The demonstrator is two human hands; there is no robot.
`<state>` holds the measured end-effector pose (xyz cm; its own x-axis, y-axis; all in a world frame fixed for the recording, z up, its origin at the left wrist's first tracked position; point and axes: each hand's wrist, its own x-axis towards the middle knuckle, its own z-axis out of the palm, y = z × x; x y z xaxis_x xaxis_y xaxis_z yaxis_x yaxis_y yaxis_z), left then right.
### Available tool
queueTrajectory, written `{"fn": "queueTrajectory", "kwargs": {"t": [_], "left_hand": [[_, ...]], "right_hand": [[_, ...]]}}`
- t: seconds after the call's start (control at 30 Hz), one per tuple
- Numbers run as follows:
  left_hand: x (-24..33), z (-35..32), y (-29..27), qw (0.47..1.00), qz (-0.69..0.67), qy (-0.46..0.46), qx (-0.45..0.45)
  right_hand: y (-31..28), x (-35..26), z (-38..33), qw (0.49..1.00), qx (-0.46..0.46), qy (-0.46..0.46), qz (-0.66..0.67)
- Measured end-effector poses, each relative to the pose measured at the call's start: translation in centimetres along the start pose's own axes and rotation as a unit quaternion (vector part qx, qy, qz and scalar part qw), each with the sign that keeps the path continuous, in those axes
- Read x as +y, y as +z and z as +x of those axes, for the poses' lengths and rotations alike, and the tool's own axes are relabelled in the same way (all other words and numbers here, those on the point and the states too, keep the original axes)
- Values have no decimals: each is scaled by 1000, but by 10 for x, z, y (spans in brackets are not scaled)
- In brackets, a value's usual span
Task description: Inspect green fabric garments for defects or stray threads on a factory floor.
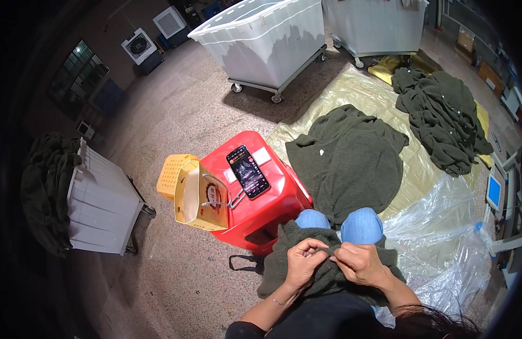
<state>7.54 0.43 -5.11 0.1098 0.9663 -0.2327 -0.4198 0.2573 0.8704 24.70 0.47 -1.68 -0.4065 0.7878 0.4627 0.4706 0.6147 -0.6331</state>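
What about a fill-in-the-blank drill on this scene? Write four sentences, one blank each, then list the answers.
1. Both hands, the left hand and the right hand, pinch a dark green garment lying on the person's ____.
2. The phone lies on top of a ____ stool.
3. Beside the stool stands a box coloured ____.
4. The white bins roll on ____.

Missing words: lap; red; yellow; wheels
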Motion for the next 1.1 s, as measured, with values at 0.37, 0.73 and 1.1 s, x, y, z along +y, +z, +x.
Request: {"fn": "queueTrajectory", "kwargs": {"t": [0.37,0.73,1.1], "left_hand": [[-4,7,4,998,58,17,14],[33,2,-54,979,-133,-141,-63],[37,0,-10,989,129,70,-28]], "right_hand": [[1,10,-10,997,-31,40,51],[-55,37,-38,980,-22,176,90],[-44,7,-26,989,144,30,11]]}}
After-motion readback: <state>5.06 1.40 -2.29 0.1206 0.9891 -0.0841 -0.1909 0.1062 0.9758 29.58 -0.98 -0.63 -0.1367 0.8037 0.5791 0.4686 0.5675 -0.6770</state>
